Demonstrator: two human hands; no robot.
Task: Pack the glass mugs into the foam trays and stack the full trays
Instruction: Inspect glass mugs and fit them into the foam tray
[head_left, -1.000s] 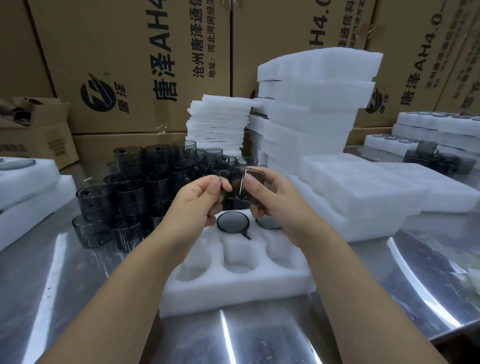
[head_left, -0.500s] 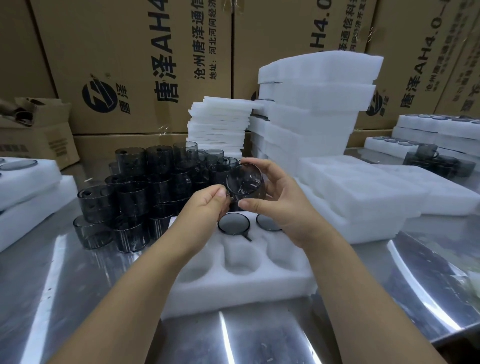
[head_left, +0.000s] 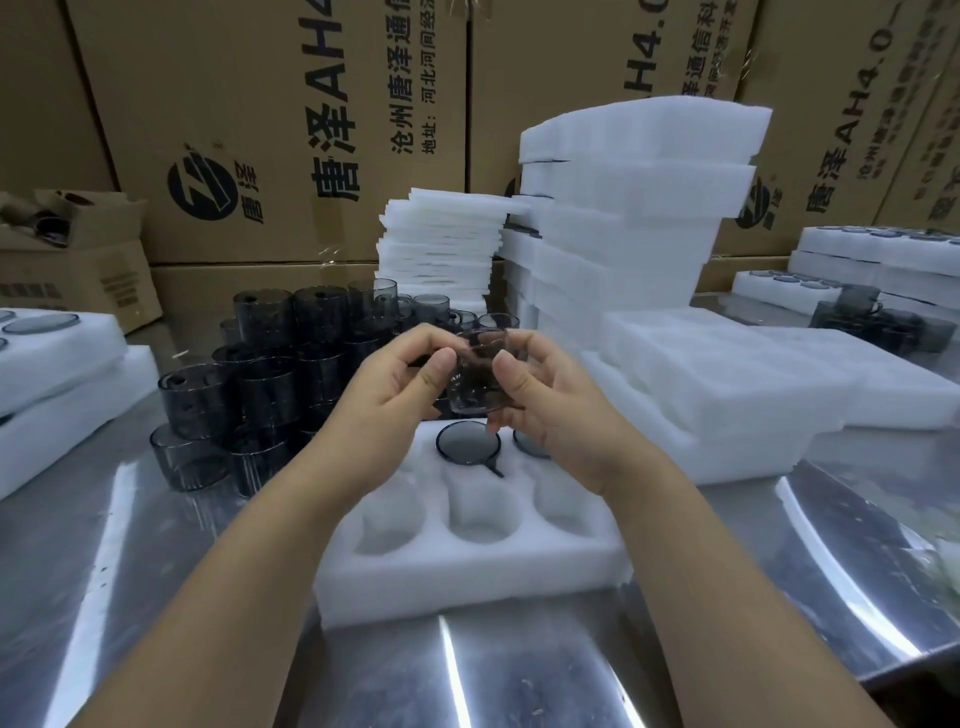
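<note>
A white moulded foam tray lay on the shiny steel counter, nearest the person. Two smoky glass mugs sat side by side in its back row. Above them a third smoky mug was gripped between the left hand and right hand. A cluster of loose grey glass mugs stood behind-left, a tall stack of white foam trays behind-right, and brown cardboard cartons behind everything.

Looks like a packing bench in a warehouse or factory store. Walled in behind by tall cartons printed in Chinese, with a bare steel table in front. Crowded with dozens of identical smoky glass mugs, piles of white foam trays and thin foam sheets, plus filled trays stacked at the far right.
</note>
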